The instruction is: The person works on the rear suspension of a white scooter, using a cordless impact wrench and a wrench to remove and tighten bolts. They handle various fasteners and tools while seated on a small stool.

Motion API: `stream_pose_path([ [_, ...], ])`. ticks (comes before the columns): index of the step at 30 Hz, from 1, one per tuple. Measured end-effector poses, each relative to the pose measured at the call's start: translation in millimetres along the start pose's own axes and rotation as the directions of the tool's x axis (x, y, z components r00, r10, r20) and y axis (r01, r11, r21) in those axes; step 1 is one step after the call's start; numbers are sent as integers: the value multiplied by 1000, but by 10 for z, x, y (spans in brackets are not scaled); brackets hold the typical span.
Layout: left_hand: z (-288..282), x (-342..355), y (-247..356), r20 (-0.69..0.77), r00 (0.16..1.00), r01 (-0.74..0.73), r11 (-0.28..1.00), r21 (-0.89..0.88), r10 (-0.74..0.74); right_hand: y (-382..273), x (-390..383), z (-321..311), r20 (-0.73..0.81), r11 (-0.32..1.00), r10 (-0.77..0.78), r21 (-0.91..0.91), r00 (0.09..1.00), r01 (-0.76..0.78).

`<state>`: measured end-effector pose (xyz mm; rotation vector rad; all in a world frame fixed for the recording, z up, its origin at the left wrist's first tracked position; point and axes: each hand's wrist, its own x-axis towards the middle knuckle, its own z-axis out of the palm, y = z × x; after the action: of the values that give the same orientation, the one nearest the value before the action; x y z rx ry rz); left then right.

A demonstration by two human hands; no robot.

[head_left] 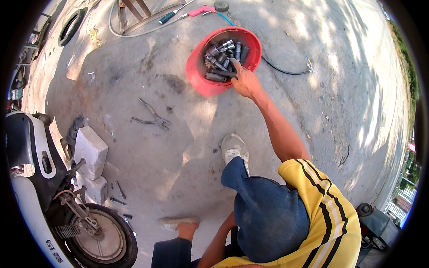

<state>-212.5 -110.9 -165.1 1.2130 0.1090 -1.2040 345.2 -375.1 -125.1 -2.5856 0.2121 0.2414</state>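
Observation:
An upturned red hard hat point(199, 82) lies ahead of me on the concrete, filled with dark and silvery wrench sockets point(218, 50). My right hand point(246, 81) reaches over its right rim. The index finger stretches in among the sockets, and the thumb sits lower down. Between them is the end of a long dark socket point(220, 72), which appears pinched and still rests on the pile. My left arm point(218, 244) runs down beside my bent leg; its hand is mostly hidden behind the blue trouser knee point(272, 219), so its fingers do not show.
Pliers point(156, 119) lie open on the ground at centre left. A motorbike wheel point(100, 234) and white blocks point(91, 152) stand at lower left, with bolts point(119, 190) nearby. Beyond the hat lie a pink air gun point(202, 10), a screwdriver point(168, 17) and a black hose point(286, 71).

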Motion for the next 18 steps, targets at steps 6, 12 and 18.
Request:
stream_pose_path([
  [6, -7, -5, -7, 5, 998, 65, 998, -11, -65, 4, 310, -64, 88, 973, 33, -233, 996, -12],
  [12, -26, 8, 31, 81, 982, 165, 985, 58, -169, -67, 260, -64, 86, 971, 61, -237, 994, -39],
  [18, -24, 31, 288, 65, 983, 169, 985, 44, -172, -72, 58, -14, 68, 998, -59, 7, 996, 59],
])
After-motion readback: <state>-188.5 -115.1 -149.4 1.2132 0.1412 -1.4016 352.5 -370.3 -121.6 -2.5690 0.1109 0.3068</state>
